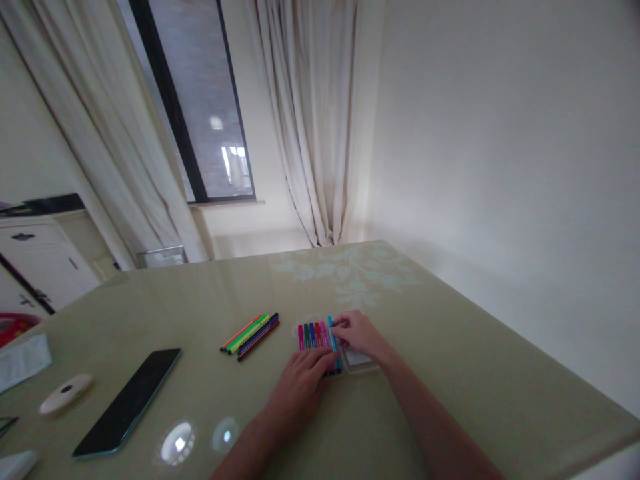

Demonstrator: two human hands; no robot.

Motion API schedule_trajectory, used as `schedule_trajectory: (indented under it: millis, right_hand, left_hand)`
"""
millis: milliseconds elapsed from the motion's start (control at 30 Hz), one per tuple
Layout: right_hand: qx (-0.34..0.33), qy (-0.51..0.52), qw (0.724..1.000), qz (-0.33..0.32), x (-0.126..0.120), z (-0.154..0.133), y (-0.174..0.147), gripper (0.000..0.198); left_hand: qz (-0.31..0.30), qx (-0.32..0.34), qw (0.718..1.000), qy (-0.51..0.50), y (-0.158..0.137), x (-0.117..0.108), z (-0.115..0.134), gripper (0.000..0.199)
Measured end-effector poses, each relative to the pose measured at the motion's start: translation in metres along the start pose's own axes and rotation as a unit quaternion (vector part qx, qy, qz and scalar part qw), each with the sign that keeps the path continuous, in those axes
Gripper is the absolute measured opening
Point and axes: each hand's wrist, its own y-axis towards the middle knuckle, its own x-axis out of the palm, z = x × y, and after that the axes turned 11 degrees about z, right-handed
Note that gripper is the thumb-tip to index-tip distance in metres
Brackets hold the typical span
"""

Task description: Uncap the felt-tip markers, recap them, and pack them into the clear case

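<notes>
A clear plastic case (296,328) lies opened flat on the table, with several felt-tip pens (312,335) side by side in its left half. My left hand (305,373) rests across the near ends of these pens, its fingers stretched out and lying flat. At the right end of the row, my right hand (354,333) pinches a light blue felt-tip pen (331,323) by its far end. My right wrist partly covers the case's other half (357,358). Loose felt-tip pens (250,335) in orange, green, yellow, dark blue and dark red lie together to the left.
A dark-screened phone or tablet (129,403) lies on the glossy table (210,293) at left. Beyond it are a white oval object (66,394) and a pale paper packet (24,361). A wall (500,200) runs along the table's right side; curtains (320,133) hang behind.
</notes>
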Motion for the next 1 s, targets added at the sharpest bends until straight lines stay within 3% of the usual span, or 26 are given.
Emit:
schedule_trajectory:
  millis: [200, 533, 633, 700, 767, 867, 1000]
  right_hand:
    - [-0.075, -0.121, 0.987, 0.072, 0.004, -0.002, -0.005, 0.027]
    - [-0.072, -0.163, 0.983, 0.035, 0.008, -0.004, -0.005, 0.018]
    - [-0.081, -0.170, 0.981, 0.037, 0.006, -0.007, -0.006, 0.014]
    - [-0.086, -0.175, 0.980, 0.046, 0.005, -0.010, -0.007, 0.013]
    - [-0.089, -0.179, 0.978, 0.057, 0.005, -0.013, -0.008, 0.012]
    - [-0.094, -0.181, 0.977, 0.067, 0.005, -0.016, -0.009, 0.012]
    - [-0.107, -0.183, 0.974, 0.075, 0.007, -0.018, -0.010, 0.012]
  left_hand:
    - [0.013, 0.028, 0.999, 0.037, -0.002, 0.005, -0.003, 0.051]
    - [0.027, 0.017, 0.999, 0.010, 0.001, -0.001, -0.001, 0.040]
    - [0.073, -0.035, 0.997, 0.010, 0.003, -0.008, -0.017, 0.033]
    - [0.110, -0.105, 0.986, 0.070, 0.003, -0.018, -0.032, 0.032]
    - [0.132, -0.190, 0.957, 0.177, 0.000, -0.030, -0.048, 0.034]
    - [0.104, -0.269, 0.912, 0.292, -0.005, -0.045, -0.066, 0.034]
    - [0.045, -0.281, 0.909, 0.304, -0.005, -0.051, -0.069, 0.026]
